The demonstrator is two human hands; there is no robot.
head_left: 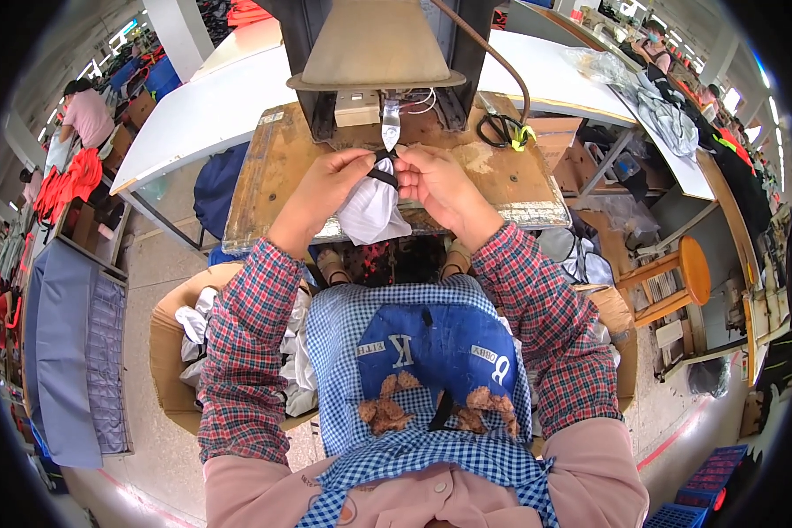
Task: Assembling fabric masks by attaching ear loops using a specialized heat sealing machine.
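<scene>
My left hand [336, 183] and my right hand [440, 182] meet at the front of a machine on a worn wooden board. Between them hangs a white cloth piece [374, 211] with a black strap [383, 176] across its top. Both hands pinch the dark upper edge of this piece, thumbs and fingertips pressed together. Just beyond the fingertips is the machine's pale metal tip [391, 123], below a beige lamp-like hood [378, 44]. Whether the strap touches the tip I cannot tell. The white cloth drapes over the board's near edge.
Black-handled scissors [500, 130] with a yellow tie lie on the wooden board [268, 176] at right. Cardboard boxes of white pieces [172, 352] flank my lap. White tables [194, 106] stand behind, a wooden stool [691, 271] at right. Other people work farther off.
</scene>
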